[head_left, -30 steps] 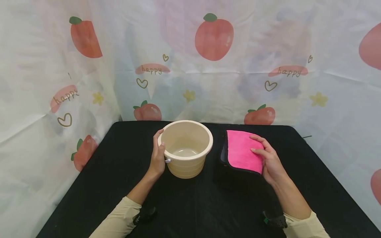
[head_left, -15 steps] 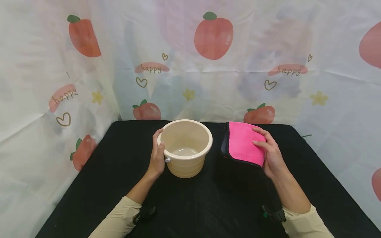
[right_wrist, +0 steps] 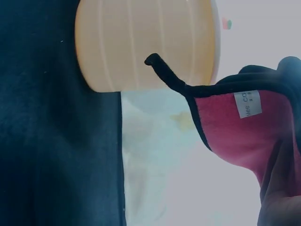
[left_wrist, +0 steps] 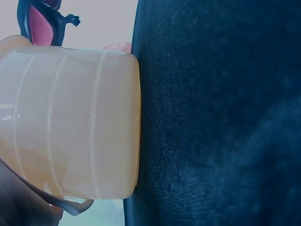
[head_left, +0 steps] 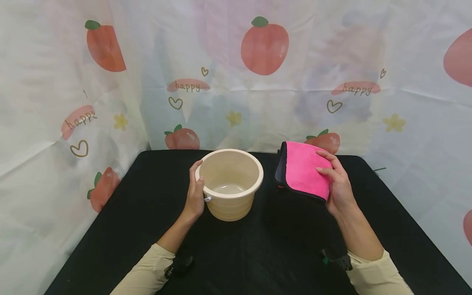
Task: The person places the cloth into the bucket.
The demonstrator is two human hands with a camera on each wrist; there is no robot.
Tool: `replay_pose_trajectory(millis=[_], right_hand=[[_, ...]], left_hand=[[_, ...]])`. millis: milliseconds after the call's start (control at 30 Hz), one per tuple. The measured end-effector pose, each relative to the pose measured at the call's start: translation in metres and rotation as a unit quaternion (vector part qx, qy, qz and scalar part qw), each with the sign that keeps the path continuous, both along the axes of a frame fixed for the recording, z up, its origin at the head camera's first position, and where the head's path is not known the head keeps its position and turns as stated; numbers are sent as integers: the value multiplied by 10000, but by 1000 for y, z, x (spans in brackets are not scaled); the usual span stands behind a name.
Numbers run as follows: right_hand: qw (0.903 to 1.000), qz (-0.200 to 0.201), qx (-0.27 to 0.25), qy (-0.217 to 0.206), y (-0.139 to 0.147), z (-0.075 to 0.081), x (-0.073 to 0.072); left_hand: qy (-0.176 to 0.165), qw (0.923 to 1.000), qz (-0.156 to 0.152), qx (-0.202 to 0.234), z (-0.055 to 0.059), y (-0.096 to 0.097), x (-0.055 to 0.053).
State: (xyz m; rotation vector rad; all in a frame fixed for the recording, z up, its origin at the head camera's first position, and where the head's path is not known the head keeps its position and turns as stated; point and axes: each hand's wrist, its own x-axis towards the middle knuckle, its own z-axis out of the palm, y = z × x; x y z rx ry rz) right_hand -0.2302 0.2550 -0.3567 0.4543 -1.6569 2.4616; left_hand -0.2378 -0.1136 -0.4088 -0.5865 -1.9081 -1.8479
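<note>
A cream plastic bucket [head_left: 230,209] stands upright on the black table, its inside bare in the head view. My left hand [head_left: 195,192] grips the bucket's left side at the rim, thumb near the handle joint. To the right of the bucket, my right hand [head_left: 338,184] pinches a folded pink cloth [head_left: 304,168] with dark edging and holds it up above the table. In the right wrist view a white label [right_wrist: 248,103] shows on the cloth [right_wrist: 230,127], near the bucket [right_wrist: 146,42]. The left wrist view shows the bucket's ribbed wall [left_wrist: 75,122].
The black-covered table [head_left: 239,262] spreads beneath both hands. A fabric backdrop [head_left: 265,110] printed with fruit, hearts and "happy" surrounds its back and sides. Dark wrist devices sit at both cuffs, one of them at the left sleeve [head_left: 144,270].
My right hand has raised the pink cloth higher above the table, tilting it and shifting it slightly right. The left hand and the bucket have stayed in place.
</note>
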Motion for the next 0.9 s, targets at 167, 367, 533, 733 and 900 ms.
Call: replay_pose_trajectory(millis=[167, 367, 533, 733, 900], right_hand=[[9998, -88, -175, 96, -5, 6, -3], [9995, -236, -197, -29, -13, 15, -5], [9988, -450, 45, -209, -21, 23, -4], [9985, -476, 64, -265, -28, 30, -3], [9986, -443, -26, -286, -34, 35, -4]], left_hand=[[23, 10000, 17, 15, 0, 0, 1], [-33, 10000, 25, -22, -1, -1, 0], [-43, 10000, 50, -7, -1, -2, 0], [16, 10000, 35, -27, -1, -2, -2], [23, 10000, 76, -4, -22, -3, -19]])
